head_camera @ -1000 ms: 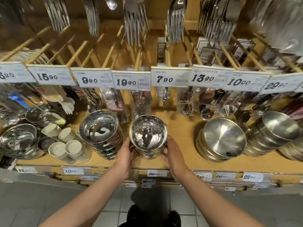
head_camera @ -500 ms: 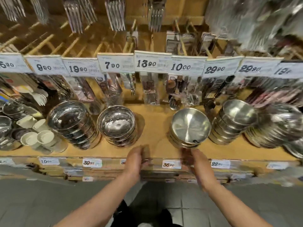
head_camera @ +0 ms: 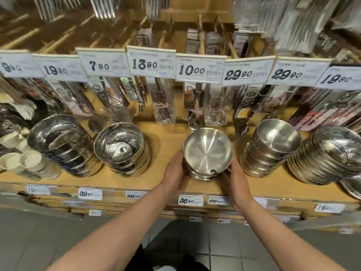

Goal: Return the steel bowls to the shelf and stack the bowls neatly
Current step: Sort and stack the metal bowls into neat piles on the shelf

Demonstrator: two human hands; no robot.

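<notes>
A short stack of matte steel bowls (head_camera: 207,151) stands on the wooden shelf (head_camera: 168,137), near its front edge. My left hand (head_camera: 174,173) cups the stack's left side and my right hand (head_camera: 235,178) cups its right side, fingers curled round the lower bowls. To the left stands a stack of shiny deep bowls (head_camera: 120,145), and further left a second shiny stack (head_camera: 58,139). On the right a taller stack of matte bowls (head_camera: 273,145) leans slightly.
A slanting pile of wide shallow bowls (head_camera: 328,155) fills the far right. Small white cups (head_camera: 25,163) sit at the far left. Packaged cutlery hangs behind the bowls under a row of price tags (head_camera: 199,70). Grey floor tiles lie below the shelf edge.
Both hands let go of the shiny bowl stack, dropped to the shelf edge, then moved right and took hold of the matte stack. The view shifted right.
</notes>
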